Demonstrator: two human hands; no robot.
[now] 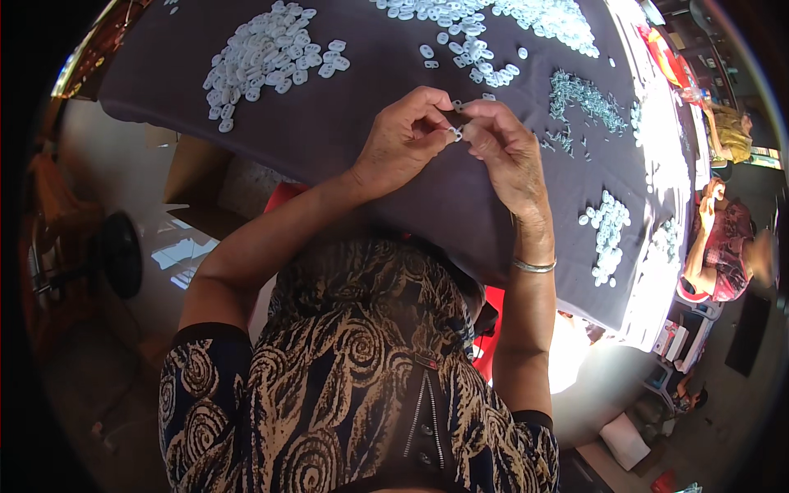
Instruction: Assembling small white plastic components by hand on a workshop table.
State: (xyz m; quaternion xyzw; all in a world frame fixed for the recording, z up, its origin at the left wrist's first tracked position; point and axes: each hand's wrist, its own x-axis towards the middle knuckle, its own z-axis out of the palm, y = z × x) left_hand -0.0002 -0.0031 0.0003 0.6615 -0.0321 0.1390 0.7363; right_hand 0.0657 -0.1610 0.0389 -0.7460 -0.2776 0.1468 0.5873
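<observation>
- Farthest left of the grip, below the cloth's edge, we see an open brown cardboard box (193,177).
- Left of and beyond the grip, we have a broad heap of flat, white, oval pieces with holes (265,62) on the worktop (329,123), which is covered in dark purple-grey cloth.
- Our left grip (403,140), its thumb and forefinger bent, pinches at small whitish parts (455,134) over the near edge of the worktop.
- These parts sit between the fingertips of both hands; we cannot tell whether they are joined.
- Our right grip (503,144) pinches at the same parts from the other side, and a silver metal bangle (534,266) circles the wrist below it.
- Beyond the right grip, we see a large spread of white pieces (551,23).
- Just right of the right grip lies a scatter of small, thin, silvery screw-like pieces (588,103).
- Nearer us, right of the right grip, is a small heap of rounded white pieces (608,234).
- Farthest right of the grip, we see another person in a reddish patterned top (731,238).
</observation>
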